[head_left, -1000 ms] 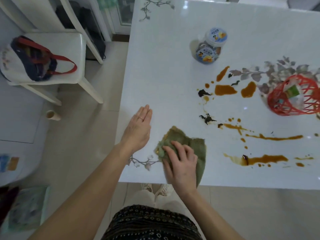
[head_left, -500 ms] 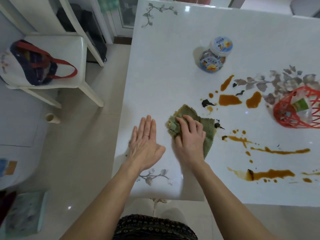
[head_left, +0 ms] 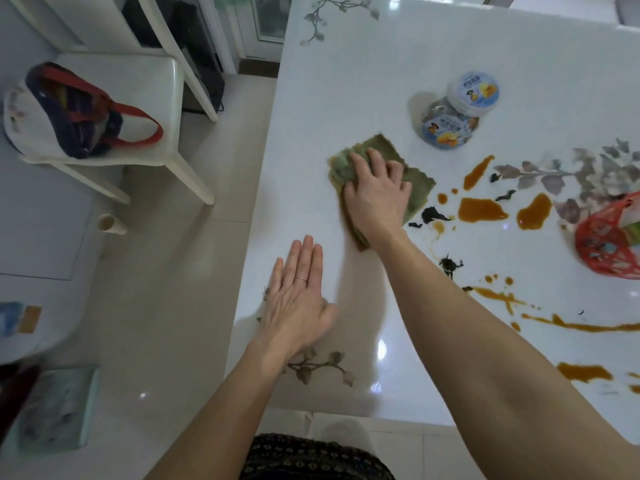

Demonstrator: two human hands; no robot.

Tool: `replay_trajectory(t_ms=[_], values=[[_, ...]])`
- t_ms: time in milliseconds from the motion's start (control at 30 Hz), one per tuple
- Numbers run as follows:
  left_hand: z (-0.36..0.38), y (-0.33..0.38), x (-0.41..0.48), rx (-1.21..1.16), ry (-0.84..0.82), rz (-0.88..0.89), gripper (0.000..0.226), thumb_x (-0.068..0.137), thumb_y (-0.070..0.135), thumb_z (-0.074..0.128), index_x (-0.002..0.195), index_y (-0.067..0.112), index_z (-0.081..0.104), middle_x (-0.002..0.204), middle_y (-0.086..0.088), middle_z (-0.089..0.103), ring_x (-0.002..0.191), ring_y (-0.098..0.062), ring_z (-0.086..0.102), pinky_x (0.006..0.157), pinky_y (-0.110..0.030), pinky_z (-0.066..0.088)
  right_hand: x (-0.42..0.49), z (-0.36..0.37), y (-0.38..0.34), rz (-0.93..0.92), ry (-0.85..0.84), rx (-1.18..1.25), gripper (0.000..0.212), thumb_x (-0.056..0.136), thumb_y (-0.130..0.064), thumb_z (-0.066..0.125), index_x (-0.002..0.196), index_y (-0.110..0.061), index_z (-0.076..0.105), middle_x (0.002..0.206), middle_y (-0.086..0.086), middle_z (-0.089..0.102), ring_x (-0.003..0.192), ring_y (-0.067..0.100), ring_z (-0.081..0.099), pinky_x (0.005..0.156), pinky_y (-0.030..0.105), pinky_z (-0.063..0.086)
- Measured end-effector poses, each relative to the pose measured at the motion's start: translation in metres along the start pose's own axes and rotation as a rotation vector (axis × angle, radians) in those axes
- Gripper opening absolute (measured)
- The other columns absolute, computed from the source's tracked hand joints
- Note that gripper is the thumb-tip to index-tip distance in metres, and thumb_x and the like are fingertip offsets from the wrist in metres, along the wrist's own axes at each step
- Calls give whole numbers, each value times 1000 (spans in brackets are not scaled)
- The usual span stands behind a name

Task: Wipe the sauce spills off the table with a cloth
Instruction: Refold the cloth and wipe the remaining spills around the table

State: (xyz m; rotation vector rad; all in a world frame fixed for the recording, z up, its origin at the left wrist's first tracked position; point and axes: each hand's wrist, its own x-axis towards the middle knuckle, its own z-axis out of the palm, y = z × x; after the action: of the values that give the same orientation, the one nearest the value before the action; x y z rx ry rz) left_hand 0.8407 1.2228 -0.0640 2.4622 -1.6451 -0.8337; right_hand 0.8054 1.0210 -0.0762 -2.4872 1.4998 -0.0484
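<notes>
A green cloth (head_left: 417,187) lies on the white table (head_left: 450,46), left of the spills. My right hand (head_left: 377,195) presses it down, fingers bent over its bunched left part. My left hand (head_left: 298,299) lies flat on the table near the left edge, fingers straight and together. Orange-brown sauce patches (head_left: 479,209) sit just right of the cloth, with a second patch (head_left: 535,211) beyond. A dark blot (head_left: 431,214) almost touches the cloth's corner. A long sauce streak (head_left: 588,327) and smaller drips run along the near right.
A lidded jar (head_left: 453,116) stands behind the cloth. A red wire basket (head_left: 609,240) sits at the right edge. Off the table's left side stand a white chair (head_left: 138,91) carrying a bag (head_left: 76,116) and a small cup (head_left: 110,225) on the floor.
My right hand has pushed the cloth away from the near edge, up the table to beside the jar and the upper spills. My left hand stays flat near the left edge.
</notes>
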Motion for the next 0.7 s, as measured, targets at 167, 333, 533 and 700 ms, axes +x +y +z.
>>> replay_trajectory(t_ms=[167,333,533,700], values=[[-4,-3,1,-22,-20,3,84,75,36,20,146,14,-20,151,-2,-32,137,-15,-33,116,-38,-16,-32,-5,22,188,41,40,53,94,-38,43,146,-35,34,156,-5,28,132,28,28,97,46,30],[-10,-9,5,-59,-67,9,76,87,27,29,147,19,-17,152,4,-31,137,-9,-31,113,-32,-18,-138,5,23,-138,23,-22,51,93,-36,48,144,-31,41,152,-5,36,125,27,36,86,42,35],[-15,-11,7,-134,-118,14,77,87,13,34,149,20,-10,154,6,-25,140,-8,-25,115,-32,-15,-193,13,13,90,73,102,51,89,-34,44,140,-28,48,150,-4,41,121,28,37,85,41,36],[-18,-18,10,-201,-120,36,70,90,9,33,151,20,-1,156,5,-17,142,-8,-19,117,-34,-10,-265,26,5,-393,8,63,50,89,-31,55,139,-29,49,151,-5,40,119,27,46,79,40,39]])
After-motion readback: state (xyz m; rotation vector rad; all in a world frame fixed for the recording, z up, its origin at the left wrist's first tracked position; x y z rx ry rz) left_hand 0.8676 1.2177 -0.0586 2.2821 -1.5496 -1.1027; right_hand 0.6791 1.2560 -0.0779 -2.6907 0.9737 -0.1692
